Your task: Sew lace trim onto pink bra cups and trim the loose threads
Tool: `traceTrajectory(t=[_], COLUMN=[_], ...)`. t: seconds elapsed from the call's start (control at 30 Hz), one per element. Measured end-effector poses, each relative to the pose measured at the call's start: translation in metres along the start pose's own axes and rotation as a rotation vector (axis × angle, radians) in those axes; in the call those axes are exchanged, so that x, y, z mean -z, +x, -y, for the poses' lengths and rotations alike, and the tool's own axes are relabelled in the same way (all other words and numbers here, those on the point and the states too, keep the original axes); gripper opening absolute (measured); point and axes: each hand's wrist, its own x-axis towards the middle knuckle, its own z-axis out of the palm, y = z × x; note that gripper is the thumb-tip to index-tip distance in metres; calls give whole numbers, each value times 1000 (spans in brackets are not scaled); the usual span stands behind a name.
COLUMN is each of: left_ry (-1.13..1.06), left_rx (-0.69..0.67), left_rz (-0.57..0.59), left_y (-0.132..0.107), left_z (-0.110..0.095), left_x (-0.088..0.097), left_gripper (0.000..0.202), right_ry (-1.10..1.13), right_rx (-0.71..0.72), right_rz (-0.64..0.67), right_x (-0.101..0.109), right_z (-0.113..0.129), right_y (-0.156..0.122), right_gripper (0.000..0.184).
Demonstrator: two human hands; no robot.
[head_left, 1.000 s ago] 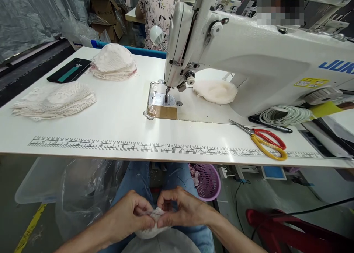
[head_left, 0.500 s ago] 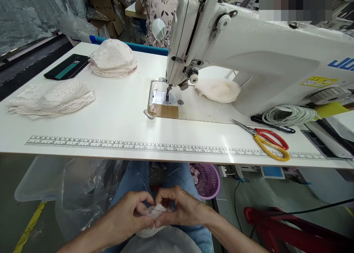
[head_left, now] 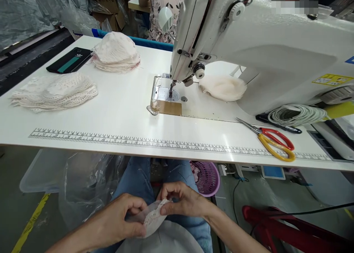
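Over my lap I hold a small white lace-edged fabric piece [head_left: 155,219] between both hands. My left hand [head_left: 128,218] pinches its left side, thumb in front and fingers behind. At its upper right edge, my right hand [head_left: 181,201] grips the lace between thumb and fingers. Beneath the hands lies a pale grey round surface [head_left: 166,240], partly hidden. On the table above, a stack of white lace-edged pieces [head_left: 55,91] lies at the left, and a taller stack of white fabric cups [head_left: 116,53] sits behind it.
A white sewing machine [head_left: 249,43] stands on the table at the right, a cream fabric piece [head_left: 222,88] under its arm. Scissors [head_left: 272,140] and a coiled white cord [head_left: 297,115] lie at the front right. Below are a purple basket [head_left: 208,177] and a clear plastic bin [head_left: 38,175].
My hands have moved apart and turned the fabric piece, so more of its lace edge and pale body shows. The camera view has shifted slightly.
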Motion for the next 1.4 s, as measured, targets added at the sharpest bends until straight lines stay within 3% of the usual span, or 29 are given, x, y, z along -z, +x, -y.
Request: traceTrajectory(t=[0.3, 0.47, 0.63, 0.83, 1.03, 1.2, 1.4], left_ry=[-43, -42, -74, 3, -58, -284, -254], left_rx=[81, 20, -90, -103, -90, -91, -40], left_rz=[-81, -30, -15, -127, -52, 36, -32], left_y=[-5, -10, 0, 9, 3, 12, 22], left_z=[9, -3, -4, 6, 4, -2, -8], left_x=[-4, 1, -3, -9, -7, -17, -25], left_gripper=[17, 17, 19, 20, 18, 28, 26], right_ry=[103, 129, 125, 40, -89, -223, -437], right_rx=[-63, -57, -51, -55, -37, -6, 59], right_rz=[-28, -17, -18, -38, -44, -76, -125], right_x=[3, 0, -5, -7, -9, -13, -10], right_z=[-8, -6, -3, 6, 7, 7, 9], right_y=[-2, -2, -1, -4, -7, -10, -21], right_gripper=[43, 42, 41, 41, 41, 42, 35])
